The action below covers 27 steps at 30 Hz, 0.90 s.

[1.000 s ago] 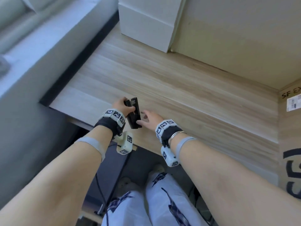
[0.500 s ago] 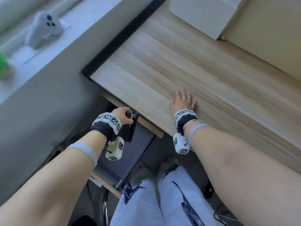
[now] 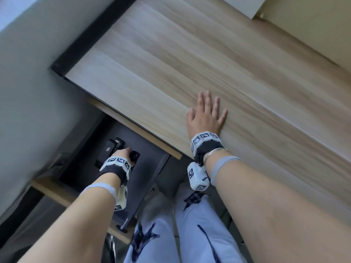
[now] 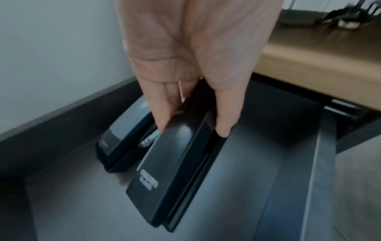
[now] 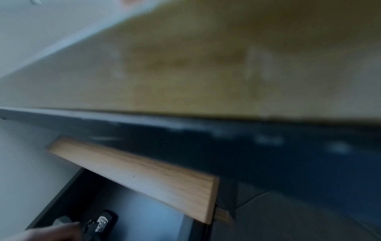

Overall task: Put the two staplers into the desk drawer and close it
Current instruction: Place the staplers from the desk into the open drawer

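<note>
- 2 black staplers sit in the open drawer (image 3: 150, 179), under the desk's (image 3: 171, 73) left front corner.
- 1 stapler (image 4: 121, 130) lies on the drawer floor near the left wall; in the head view it shows at (image 3: 108, 150).
- The other stapler (image 4: 164, 171) is just beside it on the right, touching or almost touching it; I cannot tell which. It carries white lettering on top, too blurred to read.
- Left hand (image 4: 191, 65) is clamped on that second stapler: fingers (image 4: 163, 110) curl down its left side and the thumb (image 4: 224, 117) presses its right side. I cannot tell whether this stapler rests on the drawer floor or hangs just above it.
- From the head view the left hand (image 3: 123, 154) is down inside the drawer, with the held stapler's end (image 3: 135, 155) showing past the knuckles.
- Right hand (image 3: 206, 114) lies flat on the desk near its front edge, fingers straight and slightly spread, holding nothing.
- The 2 hands are well apart, 1 in the drawer, 1 on the desk top.
- A white box (image 3: 248, 5) stands at the desk's far edge.
- The right wrist view is blurred; it shows the desk's front edge and the drawer below.
</note>
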Available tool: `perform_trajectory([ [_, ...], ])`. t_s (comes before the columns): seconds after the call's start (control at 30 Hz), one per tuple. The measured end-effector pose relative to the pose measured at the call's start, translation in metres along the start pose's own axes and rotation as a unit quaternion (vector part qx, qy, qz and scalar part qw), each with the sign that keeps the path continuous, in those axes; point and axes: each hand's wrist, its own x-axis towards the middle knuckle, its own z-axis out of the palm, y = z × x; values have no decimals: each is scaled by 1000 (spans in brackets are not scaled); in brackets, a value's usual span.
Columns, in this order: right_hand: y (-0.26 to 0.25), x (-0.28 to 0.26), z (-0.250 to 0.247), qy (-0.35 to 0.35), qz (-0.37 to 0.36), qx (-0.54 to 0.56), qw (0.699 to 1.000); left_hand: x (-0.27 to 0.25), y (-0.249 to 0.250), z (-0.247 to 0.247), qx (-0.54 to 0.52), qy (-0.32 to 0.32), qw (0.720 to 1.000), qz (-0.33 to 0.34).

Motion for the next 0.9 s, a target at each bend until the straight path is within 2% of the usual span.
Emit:
perform_trajectory([
  [0.27,2,0,7,27,-7,-4,1000,39,-7,39,11,-34,999,-20],
  [0.47,2,0,8,41,-6,-5,999,61,-1,51,26,-45,999,-8],
  [0.73,2,-1,8,37,-5,-15,999,70,6,61,38,-25,999,7],
  [0.9,1,-1,7,41,-6,-9,999,61,4,50,-5,-60,998,-27],
])
